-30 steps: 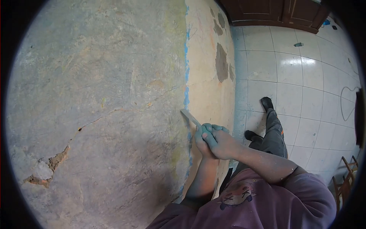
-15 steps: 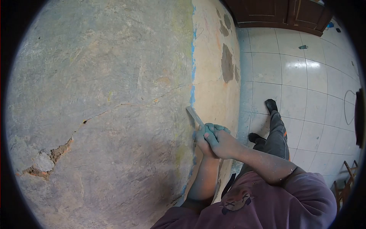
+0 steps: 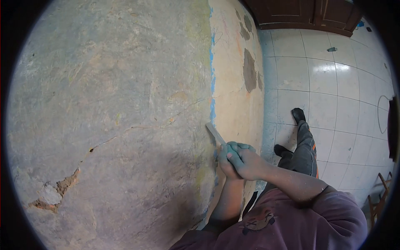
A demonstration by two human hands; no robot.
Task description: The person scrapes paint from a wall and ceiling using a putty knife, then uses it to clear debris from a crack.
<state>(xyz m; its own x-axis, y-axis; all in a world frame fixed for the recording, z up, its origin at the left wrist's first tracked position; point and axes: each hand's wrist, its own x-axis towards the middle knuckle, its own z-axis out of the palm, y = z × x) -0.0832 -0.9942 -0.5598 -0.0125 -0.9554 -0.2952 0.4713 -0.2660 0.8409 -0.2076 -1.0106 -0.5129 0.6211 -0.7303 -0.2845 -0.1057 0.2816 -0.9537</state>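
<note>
Both of my hands, dusted with pale powder, are closed together around the handle of a scraper. My left hand lies nearer the wall, and my right hand overlaps it from the right. The fingers hide the handle. A flat, narrow grey blade sticks out up and to the left. Its tip is at the wall, by the lower end of a strip of blue paint. Whether the tip touches cannot be made out. Grey bare plaster lies left of this strip, cream paint right of it.
A thin crack runs across the plaster down to a broken hole at lower left. Pale floor tiles spread out to the right under my feet. Dark wooden furniture stands at the top, a wooden chair at lower right.
The hands and scraper sit slightly lower in view, and the blade tip has shifted a little down along the blue edge. The view has also moved slightly. The grip looks the same.
</note>
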